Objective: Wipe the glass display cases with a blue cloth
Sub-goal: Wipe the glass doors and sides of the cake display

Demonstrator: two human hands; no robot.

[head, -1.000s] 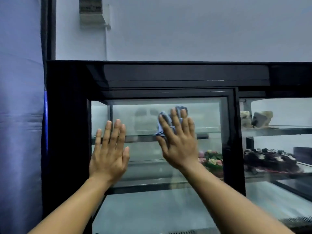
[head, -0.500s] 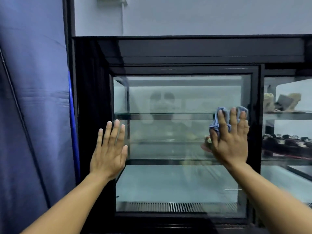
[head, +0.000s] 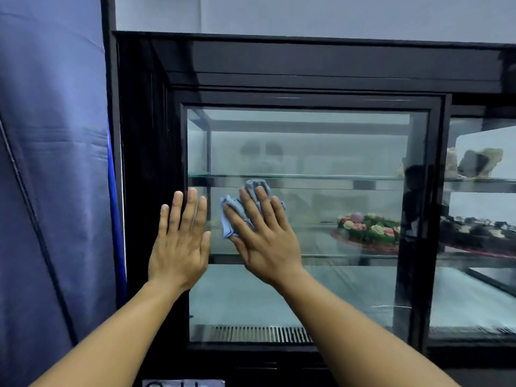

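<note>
Now | blue cloth: slants up-right | right hand: fingers straight, pressing it

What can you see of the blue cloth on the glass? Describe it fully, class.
The blue cloth is a small, soft-looking pale blue rag, bunched into folds. The right hand presses it with straight fingers against the glass door of the display case, toward the pane's left side, just below the upper shelf. The hand hides much of it; crumpled edges show above and left of the fingers.
</note>
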